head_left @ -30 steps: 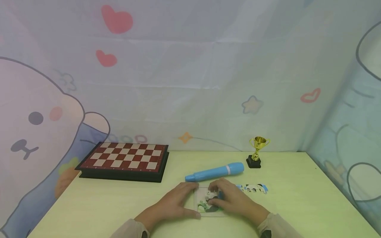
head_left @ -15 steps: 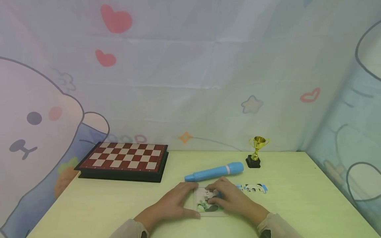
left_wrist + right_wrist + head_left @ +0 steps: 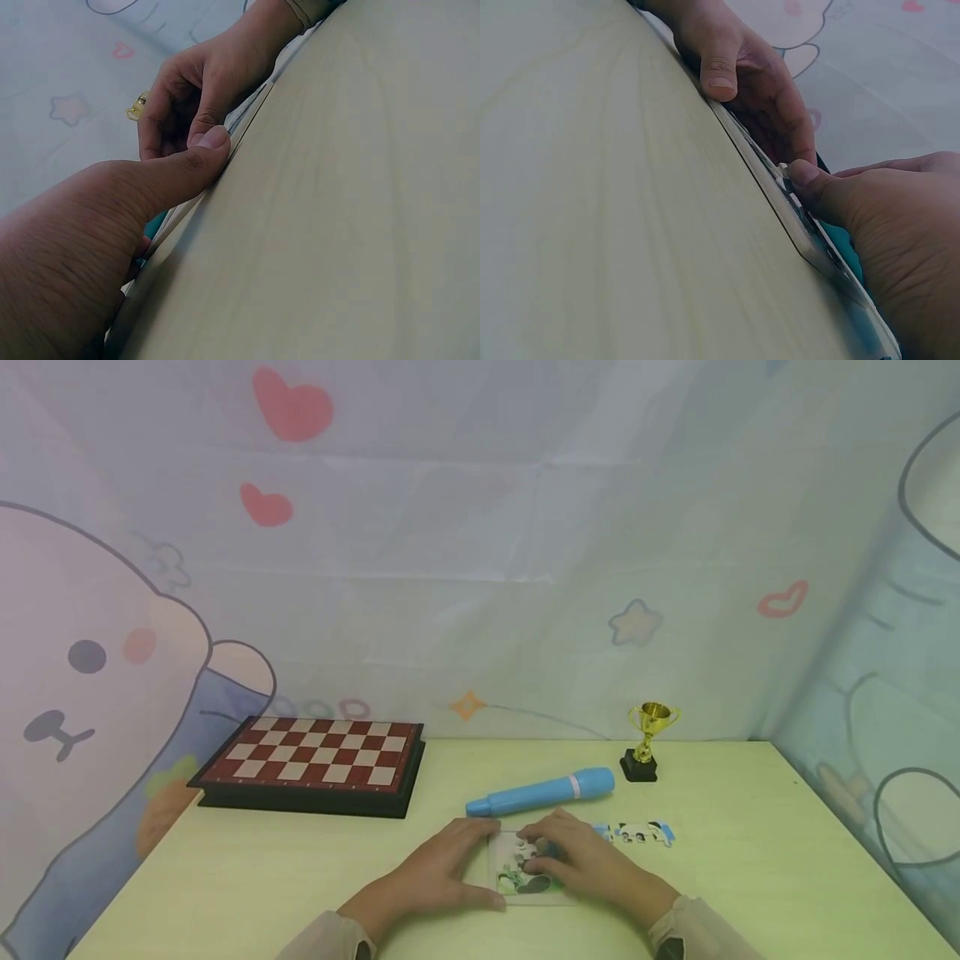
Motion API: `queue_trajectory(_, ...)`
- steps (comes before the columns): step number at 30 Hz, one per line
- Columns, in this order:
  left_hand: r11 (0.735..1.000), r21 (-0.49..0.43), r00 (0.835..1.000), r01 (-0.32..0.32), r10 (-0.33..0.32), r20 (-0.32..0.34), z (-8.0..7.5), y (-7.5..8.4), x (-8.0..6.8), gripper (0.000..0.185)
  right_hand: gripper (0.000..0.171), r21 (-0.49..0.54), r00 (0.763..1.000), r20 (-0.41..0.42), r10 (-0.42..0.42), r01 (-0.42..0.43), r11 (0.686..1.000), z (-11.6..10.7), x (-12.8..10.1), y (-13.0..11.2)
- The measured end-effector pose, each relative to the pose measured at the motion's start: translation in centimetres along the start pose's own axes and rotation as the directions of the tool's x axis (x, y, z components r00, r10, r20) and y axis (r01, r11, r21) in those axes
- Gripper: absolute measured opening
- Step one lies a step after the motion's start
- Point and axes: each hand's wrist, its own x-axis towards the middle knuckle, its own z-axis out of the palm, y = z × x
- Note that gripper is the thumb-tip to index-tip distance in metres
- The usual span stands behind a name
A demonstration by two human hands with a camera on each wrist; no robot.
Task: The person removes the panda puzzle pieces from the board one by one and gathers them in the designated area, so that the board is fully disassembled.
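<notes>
In the head view, the puzzle tray [image 3: 536, 900] lies low at the centre of the frame on the pale table [image 3: 720, 893], with panda puzzle pieces [image 3: 513, 882] inside it. The left hand [image 3: 447, 872] touches its left side, thumb and forefinger spread wide apart; the right hand [image 3: 592, 860] reaches over its right side, fingers bent, thumb and forefinger a little apart. More loose pieces [image 3: 643, 834] lie right of the tray, a blue tube [image 3: 546, 794] above it, a gold trophy [image 3: 651, 720] at centre right, a red-and-white chessboard [image 3: 318, 753] at centre left. In the left wrist view, the left hand fills the lower left, its thumb on the tray's edge, and the right hand curls at upper centre. In the right wrist view, the tray slants edge-on through the centre; the right thumb meets a small white piece [image 3: 783, 170]. Whether the 2 right-hand fingertips clamp it, I cannot tell.
</notes>
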Motion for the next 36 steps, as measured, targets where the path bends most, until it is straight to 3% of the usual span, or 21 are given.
queue_trajectory(8,1.000,0.008,1.000,-0.006,0.006,-0.011,0.16,-0.16,0.02,0.098,0.029,0.048,0.998,-0.035,-0.042,0.043,0.998,0.03,0.18,-0.05)
queue_trajectory(17,1.000,0.008,1.000,-0.011,0.011,-0.009,0.08,-0.27,0.11,0.098,0.017,0.138,0.997,-0.063,0.035,-0.026,0.990,-0.02,0.41,-0.06)
queue_trajectory(31,1.000,0.010,1.000,-0.006,0.006,-0.009,0.17,-0.19,0.08,0.098,0.020,0.149,0.994,-0.107,-0.022,0.037,0.988,0.05,0.22,0.10)
queue_trajectory(36,1.000,-0.003,1.000,0.000,0.000,-0.003,0.20,-0.28,0.05,0.098,0.021,0.179,0.995,-0.097,-0.007,0.024,0.984,-0.11,0.23,-0.02)
